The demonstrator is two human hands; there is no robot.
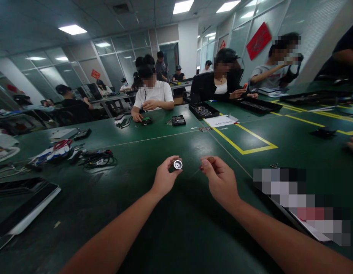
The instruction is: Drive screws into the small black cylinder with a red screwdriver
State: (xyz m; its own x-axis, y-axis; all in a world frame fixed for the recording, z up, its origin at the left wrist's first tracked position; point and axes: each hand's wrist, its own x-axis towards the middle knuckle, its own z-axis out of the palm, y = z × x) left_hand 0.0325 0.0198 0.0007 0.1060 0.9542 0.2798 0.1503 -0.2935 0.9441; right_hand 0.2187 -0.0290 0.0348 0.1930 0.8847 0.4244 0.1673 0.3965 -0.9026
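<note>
Between the thumb and fingers of my left hand (166, 173) is a small round metal part (178, 164), its bright silver ring and dark centre facing me. My right hand (220, 175) is closed in a pinch on a small copper-brown piece (211, 160); the fingers cover much of it, and its kind cannot be made out. The two hands are held apart above the green table (165, 220), at about the same height. A gap separates the round part from the right fingertips.
Coiled black cables (98, 159) and a red cable bundle (62, 144) lie at left, near a black-and-white flat device (28, 209). A partly blurred-out flat item (302, 209) lies at right. Across the table, people work beside black trays (203, 110) and an opened drive-like box (178, 120).
</note>
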